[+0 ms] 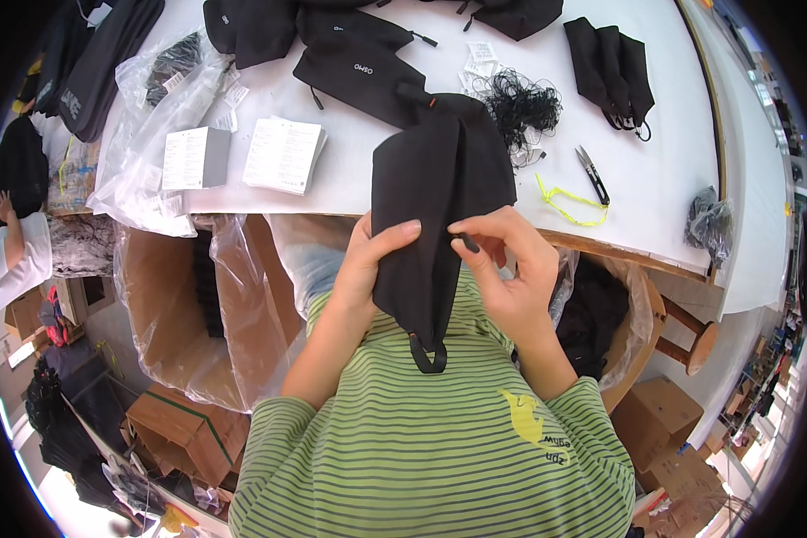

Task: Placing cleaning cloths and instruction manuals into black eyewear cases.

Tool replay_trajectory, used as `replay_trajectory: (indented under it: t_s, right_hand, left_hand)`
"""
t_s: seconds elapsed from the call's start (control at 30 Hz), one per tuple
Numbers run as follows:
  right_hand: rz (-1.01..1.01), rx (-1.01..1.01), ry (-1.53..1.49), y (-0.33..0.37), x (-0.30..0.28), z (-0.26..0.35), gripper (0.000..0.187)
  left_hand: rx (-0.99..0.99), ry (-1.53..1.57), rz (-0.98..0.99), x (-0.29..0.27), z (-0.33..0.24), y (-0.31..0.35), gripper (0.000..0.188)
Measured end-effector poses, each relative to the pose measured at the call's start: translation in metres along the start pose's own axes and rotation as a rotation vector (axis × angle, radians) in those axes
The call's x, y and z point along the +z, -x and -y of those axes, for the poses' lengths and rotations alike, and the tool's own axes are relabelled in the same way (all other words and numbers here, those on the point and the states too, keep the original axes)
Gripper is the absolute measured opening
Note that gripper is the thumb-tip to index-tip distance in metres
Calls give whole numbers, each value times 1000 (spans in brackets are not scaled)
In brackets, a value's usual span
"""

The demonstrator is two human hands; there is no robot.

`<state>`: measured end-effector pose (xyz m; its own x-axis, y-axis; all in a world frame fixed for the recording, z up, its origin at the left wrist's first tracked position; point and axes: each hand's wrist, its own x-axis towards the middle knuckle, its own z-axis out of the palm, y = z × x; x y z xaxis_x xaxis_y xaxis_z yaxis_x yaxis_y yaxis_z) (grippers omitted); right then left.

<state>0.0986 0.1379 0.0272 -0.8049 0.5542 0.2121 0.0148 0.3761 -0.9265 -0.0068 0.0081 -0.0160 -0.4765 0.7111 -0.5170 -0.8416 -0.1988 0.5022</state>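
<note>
While our left grip (368,260) holds the pouch (417,193) and our right grip (518,269) its pull (467,243), we seem midway, other pouches (359,79) remaining.

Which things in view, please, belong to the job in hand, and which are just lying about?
Likely job: black pouch, in left hand; small black tab, in right hand; perhaps black cords.
Likely lying about: snips, yellow strip, green-strapped box.

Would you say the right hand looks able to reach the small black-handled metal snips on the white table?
Probably yes: the snips lie uncovered beside a thin yellow strap, though the right hand first must release the small black tab at the black fabric pouch.
</note>
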Motion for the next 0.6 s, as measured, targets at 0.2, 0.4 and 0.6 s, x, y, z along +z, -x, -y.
replay_trajectory:
  t_s: [0.2,0.4,0.6]
  right_hand:
    - [-118,-35,96,-8,-7,8,16]
    - [11,76,-81,-1,0,10,10]
    - [287,192,-219,19,5,15,13]
  left_hand:
    - [-90,-43,34,12,0,0,36]
    - [-75,47,-17,7,-1,-3,37]
    - [-99,149,-144,-2,-9,-15,25]
